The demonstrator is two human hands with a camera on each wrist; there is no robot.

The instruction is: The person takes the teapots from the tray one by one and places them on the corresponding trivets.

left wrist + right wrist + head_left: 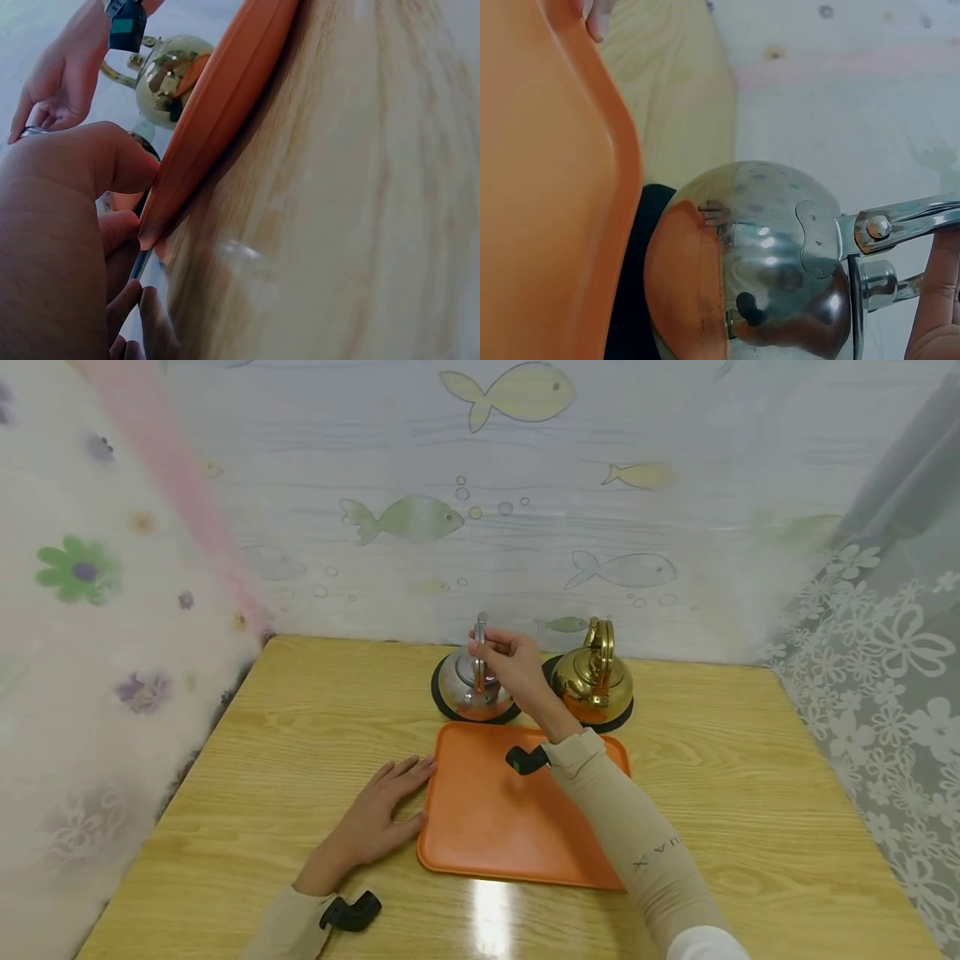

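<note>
A shiny silver kettle (456,683) stands on a round black mat (487,720) at the back of the table. My right hand (517,668) holds its upright handle, with thumb and fingers at the upper part of the metal loop. The right wrist view shows the kettle's polished body (757,255) close up, reflecting the orange tray. On the table in front lies that orange tray (495,827), partly hidden by my right forearm. My left hand (378,814) rests against the tray's left edge, fingers extended and fingertips touching the rim.
Right of the silver kettle, a gold kettle (581,681) stands on another black mat (618,720). Behind the wooden table (315,693) hangs a fish-patterned curtain (420,518). Flowered fabric (78,568) borders the left side, and lacy fabric (892,652) the right.
</note>
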